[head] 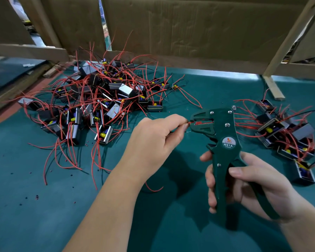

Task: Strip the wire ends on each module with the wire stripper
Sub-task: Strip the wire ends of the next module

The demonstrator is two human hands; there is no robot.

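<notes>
Your left grip (158,135) is closed in a pinch, thumb and forefinger holding a red wire end (189,123) that reaches into the mouth of the green wire stripper (224,142). Its module is hidden beneath that hand. Your right grip (244,186) is wrapped round the stripper's two handles. They stand spread apart, so the squeeze looks not yet made.

The task seems to be in its early or middle stretch. The large pile of modules (98,99) to your left, thick with red leads, is likely what remains. The smaller group of modules (284,135) to your right is probably the finished lot, though bare tips are too small to confirm. Insulation bits (37,197), red and dark, dot the green surface (44,224), which fits ends already stripped.

For room, the surface nearest you is open between the two heaps. The stripper's head sits just beside the leads of the right group. A cardboard wall (189,33) closes the back, and a wooden post (273,86) stands at the back right. The surface's left edge lies beyond the big pile.
</notes>
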